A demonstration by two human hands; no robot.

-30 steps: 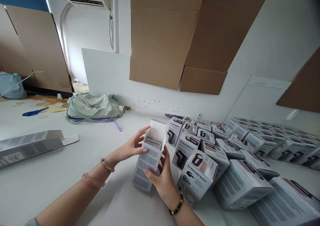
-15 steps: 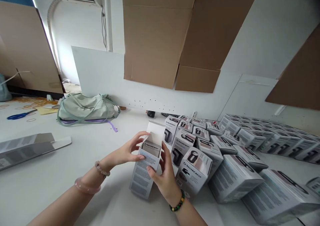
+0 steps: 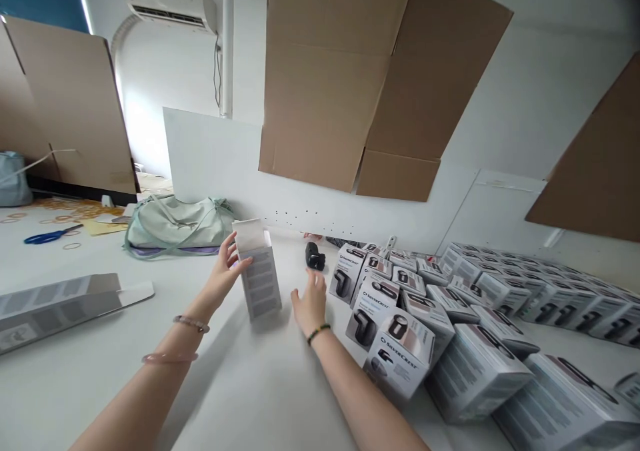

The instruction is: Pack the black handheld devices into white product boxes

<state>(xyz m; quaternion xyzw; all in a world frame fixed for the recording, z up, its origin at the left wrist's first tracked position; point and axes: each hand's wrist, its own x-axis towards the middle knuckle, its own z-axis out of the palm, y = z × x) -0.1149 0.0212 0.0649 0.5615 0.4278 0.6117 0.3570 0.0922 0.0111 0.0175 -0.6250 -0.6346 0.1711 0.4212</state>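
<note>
My left hand (image 3: pixel 225 274) grips a grey-and-white printed carton (image 3: pixel 261 283) by its upper left side. The carton stands upright with a slight tilt, and its top flap is raised; its inside is hidden from me. To the right of it, my right hand (image 3: pixel 311 303) reaches forward over the white table, fingers apart and holding nothing I can see. Just beyond those fingertips lies a small black device (image 3: pixel 315 256), apart from the hand or barely touching it; I cannot tell which.
Several SilverCrest boxes (image 3: pixel 400 351) crowd the table at my right, with further rows of boxes (image 3: pixel 555 298) behind. At the left lie a flattened carton (image 3: pixel 60 308) and blue scissors (image 3: pixel 53 235). A pale green bag (image 3: pixel 183 224) rests near the wall.
My right hand has let go of the carton and moved forward to the black device. My left hand has shifted the carton left and turned it. The view has tilted slightly.
</note>
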